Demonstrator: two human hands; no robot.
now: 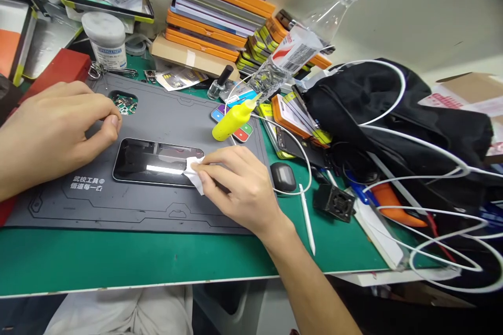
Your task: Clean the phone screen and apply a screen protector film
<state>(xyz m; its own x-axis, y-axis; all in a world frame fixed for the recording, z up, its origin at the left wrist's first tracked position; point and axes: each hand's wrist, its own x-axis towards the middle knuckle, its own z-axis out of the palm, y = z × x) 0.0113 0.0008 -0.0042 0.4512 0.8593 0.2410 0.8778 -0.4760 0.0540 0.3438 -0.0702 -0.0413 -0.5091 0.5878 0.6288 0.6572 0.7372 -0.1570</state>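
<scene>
A black-screened smartphone (135, 162) lies face up on the grey work mat (149, 207), with a bright streak of light reflected in its glass. My right hand (243, 188) pinches a small white wipe (192, 170) against the phone's right end. To the left, my left hand (74, 125) is curled closed above the mat, near the phone's upper left corner. Nothing shows between its thumb and forefinger. Just beyond my right hand a yellow squeeze bottle (231, 123) leans to the right, by a coloured pad (245, 132) with several squares.
At the back stand stacked orange and grey boxes (212, 10), a tilted plastic bottle (298, 47) and a white-lidded jar (106, 42). On the right are a black earbud case (283, 177), a white stylus (307, 222), looping white cables (416, 138) and a black bag (428, 110).
</scene>
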